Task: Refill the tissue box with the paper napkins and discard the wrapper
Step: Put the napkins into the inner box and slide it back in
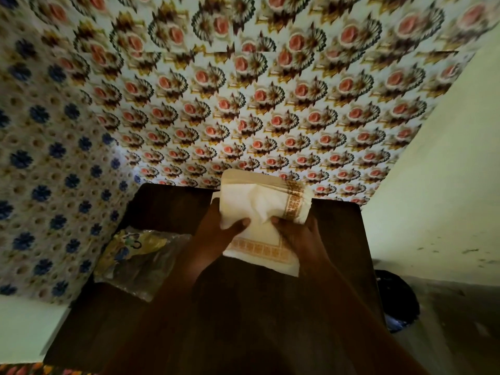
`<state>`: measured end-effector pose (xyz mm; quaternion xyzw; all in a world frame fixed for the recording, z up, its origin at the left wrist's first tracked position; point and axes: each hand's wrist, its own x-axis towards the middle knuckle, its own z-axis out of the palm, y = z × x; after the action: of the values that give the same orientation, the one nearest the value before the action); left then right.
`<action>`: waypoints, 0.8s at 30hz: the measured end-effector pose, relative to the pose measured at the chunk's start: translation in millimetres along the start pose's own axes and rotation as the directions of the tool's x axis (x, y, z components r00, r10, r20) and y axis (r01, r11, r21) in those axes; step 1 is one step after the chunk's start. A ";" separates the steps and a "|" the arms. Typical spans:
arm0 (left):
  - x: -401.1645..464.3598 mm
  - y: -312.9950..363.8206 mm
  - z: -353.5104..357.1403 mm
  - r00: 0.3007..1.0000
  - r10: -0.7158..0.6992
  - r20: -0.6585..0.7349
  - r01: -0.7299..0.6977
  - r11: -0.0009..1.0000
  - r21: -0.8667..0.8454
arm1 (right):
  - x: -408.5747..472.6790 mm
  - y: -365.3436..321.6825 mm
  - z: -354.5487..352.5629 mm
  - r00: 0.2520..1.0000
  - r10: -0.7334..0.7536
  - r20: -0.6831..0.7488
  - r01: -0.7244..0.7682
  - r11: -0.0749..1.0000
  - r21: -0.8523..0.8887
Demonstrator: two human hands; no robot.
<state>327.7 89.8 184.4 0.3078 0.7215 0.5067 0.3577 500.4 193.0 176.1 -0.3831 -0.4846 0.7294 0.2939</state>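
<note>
napkins (259, 209): white stack with orange border, held over the far edge of the table (167, 201)
left hand (216, 236): gripping stack's left side, thumb on top
right hand (300, 236): pinching stack's right side
wrapper (135, 255): crumpled on table, left of napkins
bin (397, 301): dark, right of table

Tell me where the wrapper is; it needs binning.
In the head view, the wrapper lies on the dark table, left of the left hand.

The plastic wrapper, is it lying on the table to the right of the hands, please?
No, the wrapper lies left of both hands.
</note>
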 end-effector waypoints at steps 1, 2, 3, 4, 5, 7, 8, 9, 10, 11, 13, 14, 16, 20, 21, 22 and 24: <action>5.9 -2.5 2.8 1.000 0.019 0.000 -0.019 1.000 -0.009 | 5.4 -1.3 -0.2 1.000 -0.001 -0.001 0.001 1.000 0.010; 10.6 -2.6 5.3 1.000 0.025 0.009 -0.025 0.999 -0.023 | 8.8 -3.2 0.7 1.000 0.005 0.001 -0.005 1.000 0.030; 14.5 -2.6 6.7 0.999 0.033 0.021 -0.032 0.999 -0.040 | 12.8 -5.3 1.3 1.000 0.017 -0.001 -0.017 0.999 0.034; 20.7 -4.0 7.7 0.999 0.038 0.039 -0.035 0.998 -0.061 | 17.7 -8.0 -0.1 1.000 0.026 0.006 -0.026 0.999 0.034; 24.0 -3.7 7.2 0.998 0.043 0.056 -0.038 0.995 -0.089 | 23.0 -10.1 -2.3 0.999 0.037 0.012 -0.037 0.999 0.006; 32.3 0.0 5.5 0.997 0.033 0.066 -0.024 0.991 -0.130 | 34.9 -18.0 -6.5 0.997 0.046 0.068 -0.039 0.993 -0.109; 36.3 3.5 4.0 0.998 0.026 0.056 -0.017 0.990 -0.142 | 41.3 -21.9 -8.2 0.994 0.029 0.104 -0.008 0.981 -0.196; 43.4 5.3 1.3 0.998 0.023 0.054 -0.016 0.991 -0.131 | 48.9 -24.3 -9.4 0.991 0.005 0.136 0.032 0.962 -0.270; 50.5 8.1 -0.9 0.997 0.034 0.067 -0.026 0.993 -0.115 | 57.1 -26.1 -10.3 0.988 -0.018 0.152 0.065 0.949 -0.308; 58.7 8.2 -3.5 0.994 0.052 0.093 -0.044 0.995 -0.084 | 65.8 -27.0 -11.2 0.989 -0.034 0.141 0.078 0.944 -0.319; 71.8 11.4 -9.6 0.984 0.074 0.164 -0.079 0.996 0.026 | 80.6 -30.0 -9.7 0.995 -0.045 0.091 0.071 0.948 -0.309; 77.8 13.3 -12.0 0.976 0.077 0.204 -0.096 0.992 0.087 | 88.5 -30.9 -8.3 0.997 -0.042 0.064 0.059 0.952 -0.301; 89.1 17.5 -15.5 0.968 0.056 0.244 -0.101 0.979 0.177 | 104.6 -28.7 -6.2 0.998 -0.035 0.050 0.049 0.948 -0.316; 109.5 10.8 -17.6 0.984 0.022 0.178 -0.065 0.969 0.240 | 124.2 -21.2 -4.1 0.996 -0.005 0.094 0.048 0.882 -0.468; 115.1 4.7 -18.8 0.985 0.020 0.169 -0.061 0.968 0.243 | 128.8 -17.9 -3.3 0.996 -0.007 0.091 0.052 0.859 -0.509; 118.6 -1.3 -19.0 0.986 0.015 0.167 -0.055 0.969 0.239 | 132.9 -14.3 -3.5 0.997 -0.001 0.072 0.040 0.839 -0.543; 123.9 -13.3 -18.0 0.986 0.017 0.168 -0.056 0.971 0.233 | 139.8 -6.0 -3.1 1.000 0.007 0.017 0.004 0.806 -0.592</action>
<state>243.0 176.6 150.5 0.4024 0.7389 0.3964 0.3674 428.7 308.6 142.6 -0.4495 -0.6901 0.5457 0.1549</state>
